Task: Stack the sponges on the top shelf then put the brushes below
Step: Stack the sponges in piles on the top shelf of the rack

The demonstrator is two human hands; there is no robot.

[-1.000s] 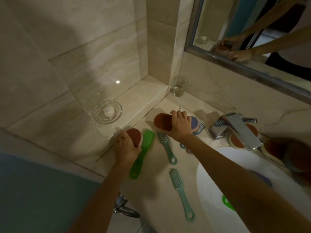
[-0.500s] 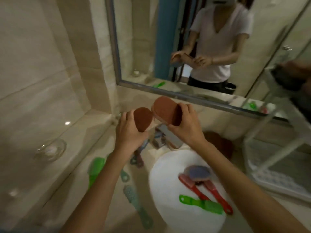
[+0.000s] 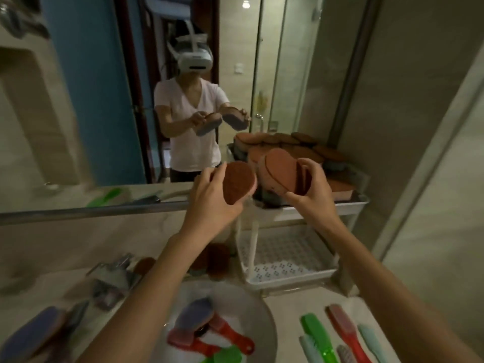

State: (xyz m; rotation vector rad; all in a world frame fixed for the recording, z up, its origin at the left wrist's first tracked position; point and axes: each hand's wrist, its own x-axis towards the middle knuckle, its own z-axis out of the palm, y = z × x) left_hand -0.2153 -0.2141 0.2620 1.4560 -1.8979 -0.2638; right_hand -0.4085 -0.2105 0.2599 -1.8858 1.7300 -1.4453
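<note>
Gripping one sponge each, both hands are raised in front of the rack [image 3: 253, 244]. Left hand [image 3: 209, 203] curls thumb and fingers round the edges of a small sponge [image 3: 237, 183], its brown face toward the camera. Right hand [image 3: 314, 189] clasps a big sponge [image 3: 277, 171] from the right side, brown face tilted left. The two sponges sit just beside each other; whether they touch I cannot tell. Behind them the top shelf [image 3: 301, 208] carries a pile [image 3: 296, 145] of brown-topped sponges. The lower shelf [image 3: 282, 254] shows its perforated floor. Down in the sink [image 3: 264, 323] lie red brushes [image 3: 235, 334], a green one [image 3: 227, 356] and a blue sponge [image 3: 195, 314]. On the counter to the right lie a green brush [image 3: 315, 334], a red brush [image 3: 343, 326] and a teal brush [image 3: 369, 341], side by side. Two more sponges [image 3: 214, 258] lean near the rack's foot, behind the left arm, beside the tap [image 3: 112, 271]
</note>
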